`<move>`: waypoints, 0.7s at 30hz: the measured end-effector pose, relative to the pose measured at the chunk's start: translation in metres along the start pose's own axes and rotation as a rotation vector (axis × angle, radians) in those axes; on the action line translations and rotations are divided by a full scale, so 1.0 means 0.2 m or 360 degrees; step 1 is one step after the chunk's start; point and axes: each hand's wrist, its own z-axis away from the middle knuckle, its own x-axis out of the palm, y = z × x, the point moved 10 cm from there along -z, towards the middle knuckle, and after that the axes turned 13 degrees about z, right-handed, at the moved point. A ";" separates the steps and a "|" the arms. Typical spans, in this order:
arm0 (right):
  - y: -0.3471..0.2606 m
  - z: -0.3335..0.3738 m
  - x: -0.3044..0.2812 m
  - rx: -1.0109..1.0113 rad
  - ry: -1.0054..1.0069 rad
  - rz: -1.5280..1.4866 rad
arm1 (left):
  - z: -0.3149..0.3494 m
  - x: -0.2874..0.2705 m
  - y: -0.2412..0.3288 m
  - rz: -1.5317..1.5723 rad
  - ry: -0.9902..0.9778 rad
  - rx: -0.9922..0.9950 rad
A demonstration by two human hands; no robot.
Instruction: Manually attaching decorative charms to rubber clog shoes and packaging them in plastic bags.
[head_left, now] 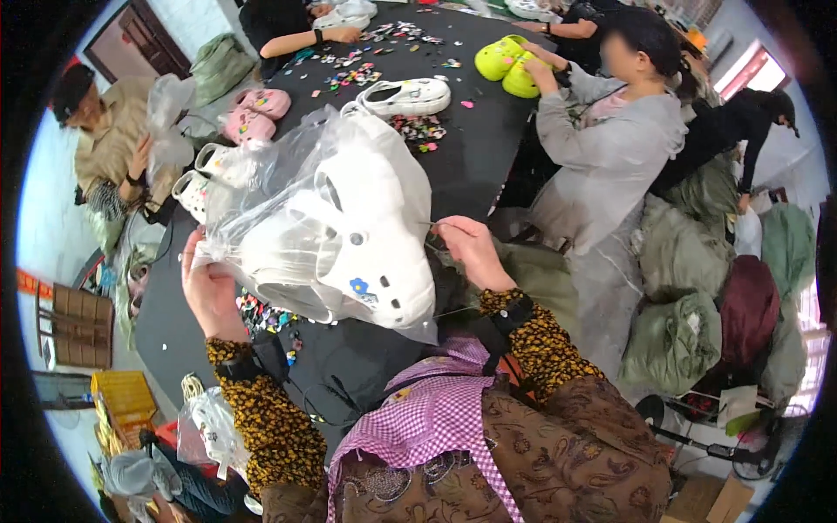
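My left hand (209, 292) is closed on the gathered side of a clear plastic bag (231, 222). Inside the bag are white clogs (375, 235), one turned toward me with a blue flower charm and a round grey charm on it. At the bag's right side, my right hand (475, 253) pinches a thin strand that runs to the bag's edge; what kind of strand it is I cannot make out. The bag hangs above the dark table (471, 148) and hides part of it.
Colourful small shoe charms (349, 70) lie scattered across the table. Pink clogs (257, 113) and a white clog (405, 96) stand beyond the bag. At right, a person in grey (602, 157) holds lime-green clogs (510, 65). Stuffed sacks (676, 340) crowd the floor at right.
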 end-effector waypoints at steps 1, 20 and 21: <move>-0.04 0.03 0.03 0.0028 -0.0040 0.0023 | -0.05 -0.16 -0.04 0.0092 -0.0005 -0.0033; -0.22 0.14 0.45 -0.0134 -0.0679 0.0198 | 0.39 -0.50 -0.10 -0.0786 0.0068 -0.0449; -0.23 0.14 0.46 -0.0137 -0.0640 0.0166 | 0.44 -0.47 -0.11 -0.0740 0.0054 -0.0454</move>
